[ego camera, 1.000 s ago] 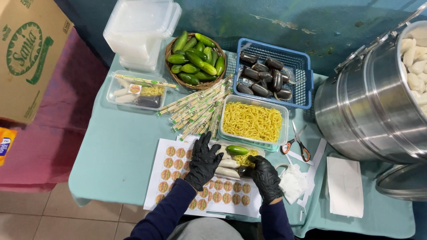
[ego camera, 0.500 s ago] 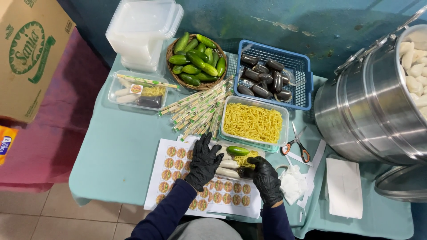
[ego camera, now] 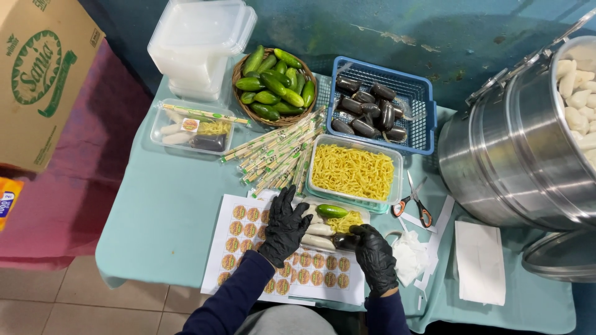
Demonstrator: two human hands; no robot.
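Table (ego camera: pixel 167 223) with pale green cloth; its front edge runs just below the sticker sheet (ego camera: pixel 248 239), and bare cloth lies open at 9 o'clock of the hands. The left hand (ego camera: pixel 284 226), black-gloved, fingers spread, rests on the left rim of a clear tray (ego camera: pixel 332 226). The right hand (ego camera: pixel 374 255) closes on the tray's front right corner, beside a dark packet in it. The tray holds white rolls, yellow noodles and a cucumber. At 12 o'clock: a noodle tub (ego camera: pixel 352 170), touching the tray. At 11 o'clock: chopsticks (ego camera: pixel 279 152) fanned, a basket of cucumbers (ego camera: pixel 273 84), stacked lids (ego camera: pixel 198 43), a filled tray (ego camera: pixel 191 127). At 1 o'clock: a blue basket (ego camera: pixel 422 111) of dark packets. At 3 o'clock: scissors (ego camera: pixel 415 201), paper, a steel steamer (ego camera: pixel 515 161) holding white rolls.
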